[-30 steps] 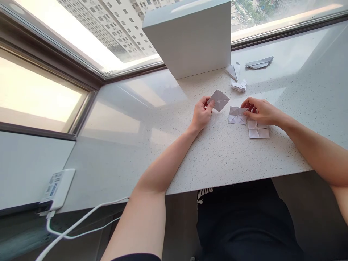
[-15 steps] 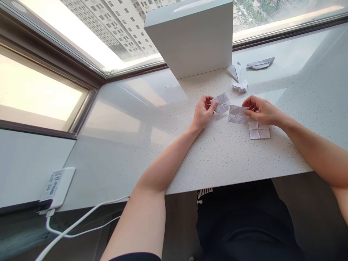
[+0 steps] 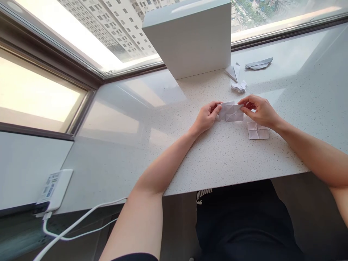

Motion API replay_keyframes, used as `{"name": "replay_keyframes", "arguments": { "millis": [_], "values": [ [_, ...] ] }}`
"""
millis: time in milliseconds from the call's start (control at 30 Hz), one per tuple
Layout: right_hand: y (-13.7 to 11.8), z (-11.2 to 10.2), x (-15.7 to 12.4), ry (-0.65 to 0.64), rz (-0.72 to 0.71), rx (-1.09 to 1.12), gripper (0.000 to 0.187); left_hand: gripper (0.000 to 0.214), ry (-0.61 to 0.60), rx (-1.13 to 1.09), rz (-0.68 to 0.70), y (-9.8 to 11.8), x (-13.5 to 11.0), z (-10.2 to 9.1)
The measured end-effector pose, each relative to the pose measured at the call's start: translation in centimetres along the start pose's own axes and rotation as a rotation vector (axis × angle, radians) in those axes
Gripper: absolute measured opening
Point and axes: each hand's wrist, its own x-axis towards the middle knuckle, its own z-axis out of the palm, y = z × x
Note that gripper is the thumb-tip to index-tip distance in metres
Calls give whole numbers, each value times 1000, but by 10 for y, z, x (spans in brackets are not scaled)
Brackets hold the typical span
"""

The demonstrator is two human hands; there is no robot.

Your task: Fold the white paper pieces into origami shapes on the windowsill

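Windows [image 3: 89,36] meet in a corner behind a pale speckled counter [image 3: 119,156]; a white box [image 3: 201,43] stands at its far side. Two bare hands face each other over the counter, with two creased papers between them; the left hand [image 3: 208,115] pinches the left paper [image 3: 222,114] by its left edge, thumb on top; the right hand [image 3: 258,110] grips the right paper [image 3: 234,114] near its upper right corner, thumb and forefinger closed on it, other fingers loosely curled. What matters most is the overlap: the right paper lies in front of the left paper's right part; whether one is tucked into the other, I cannot tell. Both look nearly square, so neither has a clear long axis; their upper edges run roughly from hand to hand. A spare paper [image 3: 258,134] lies flat on the counter, nearer the right hand, just on the wearer's side of it; small folded papers [image 3: 239,87] sit beyond both hands.
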Motion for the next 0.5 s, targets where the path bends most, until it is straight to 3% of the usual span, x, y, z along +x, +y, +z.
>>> {"name": "replay_keyframes", "arguments": {
  "millis": [500],
  "values": [
    [1, -8, 2, 10, 57, 164, 45, 62, 34, 18, -52, 2, 0, -1]
  ]
}}
